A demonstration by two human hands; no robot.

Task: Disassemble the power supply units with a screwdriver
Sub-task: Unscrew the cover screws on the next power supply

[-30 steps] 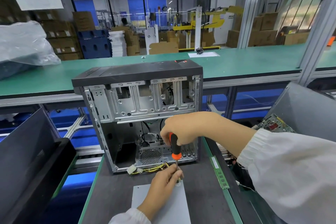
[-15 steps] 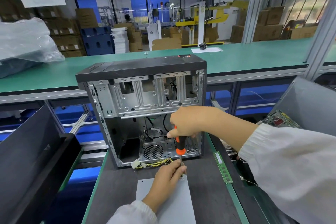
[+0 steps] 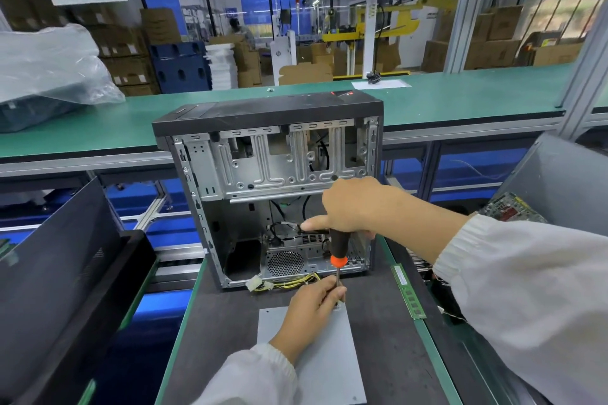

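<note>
A flat grey power supply unit [image 3: 325, 358] lies on the dark mat in front of me. My right hand [image 3: 355, 207] grips the black-and-orange handle of a screwdriver [image 3: 338, 251], which stands upright with its tip at the unit's far right corner. My left hand [image 3: 312, 306] rests on the unit and pinches the screwdriver's shaft near the tip. Behind them stands an open computer case [image 3: 273, 187], its metal frame bare, with yellow wires and a white connector [image 3: 260, 284] trailing out at the bottom.
A green memory stick [image 3: 408, 294] lies on the mat's right edge. Dark bins stand at the left [image 3: 65, 289], and a grey bin [image 3: 559, 181] with circuit boards at the right. A green conveyor table [image 3: 98, 128] runs behind the case, with a plastic-wrapped bundle on its left.
The view has shifted a little. My right hand stays on the screwdriver handle and has turned slightly; my left hand keeps hold of the shaft at the same corner.
</note>
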